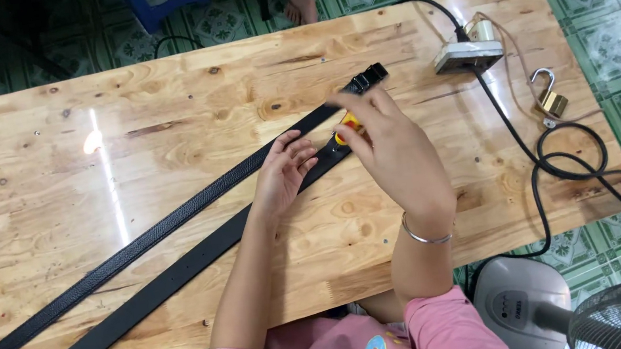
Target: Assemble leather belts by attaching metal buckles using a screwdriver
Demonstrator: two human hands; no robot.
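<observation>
L hand fingers press black belt flat on worktop; R hand fingers grasp yellow-handled tool w/ tip on strap near buckle – work underway, not finished

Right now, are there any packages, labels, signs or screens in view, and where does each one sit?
Grey round fan base, floor at lower right: a small dark label panel on top, print too small to read.
No packages, signs or screens show on the glossy wooden table.

Wooden table: belts, padlock.
</observation>
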